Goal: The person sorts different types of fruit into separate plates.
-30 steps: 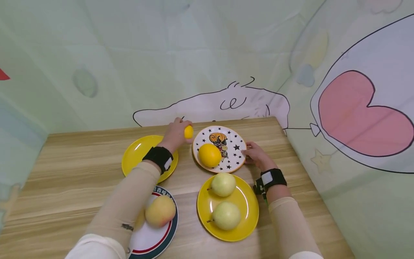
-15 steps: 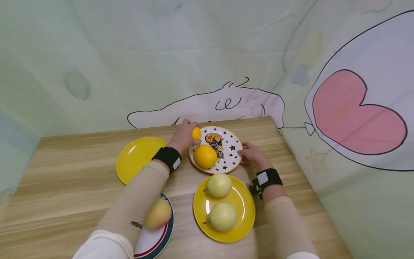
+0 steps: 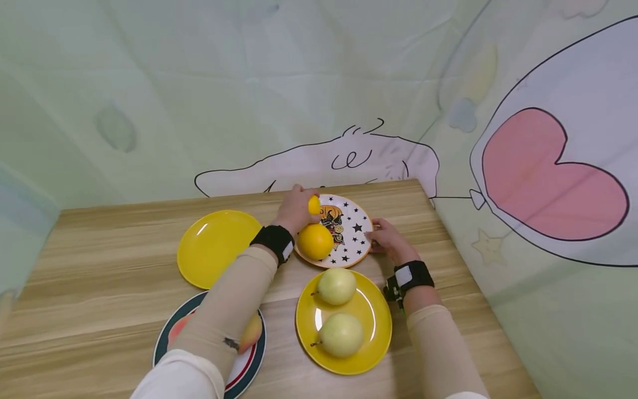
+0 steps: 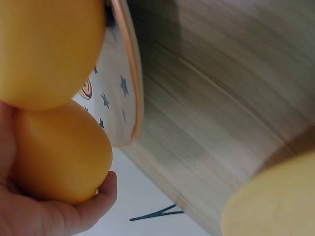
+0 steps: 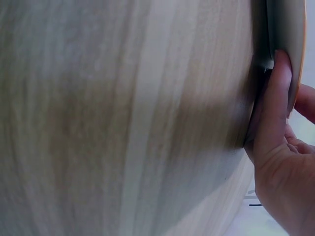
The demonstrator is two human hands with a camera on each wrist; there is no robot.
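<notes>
My left hand [image 3: 294, 209] holds an orange [image 3: 314, 205] over the left side of a white plate [image 3: 355, 244] with black stars and a pumpkin picture. A second orange [image 3: 315, 241] lies on that plate, near its front left rim. In the left wrist view, the fingers curl around the held orange [image 4: 61, 152], which appears right against the other one. On the plate's right side, my right hand [image 3: 391, 239] pinches the rim. The right wrist view has one finger [image 5: 276, 98] under the raised plate edge and another above it.
Two pale green pears [image 3: 341, 334] sit on a yellow plate [image 3: 381, 343] in front of the starred plate. Another yellow plate [image 3: 216, 249] stands to the left. Peaches [image 3: 251, 332] lie on a blue-rimmed plate [image 3: 258, 357], partly hidden by the left forearm. A printed cloth hangs behind the table.
My left hand has carried the orange to the right, from beside the starred plate to over it. The right hand stays at the rim. The view has shifted slightly.
</notes>
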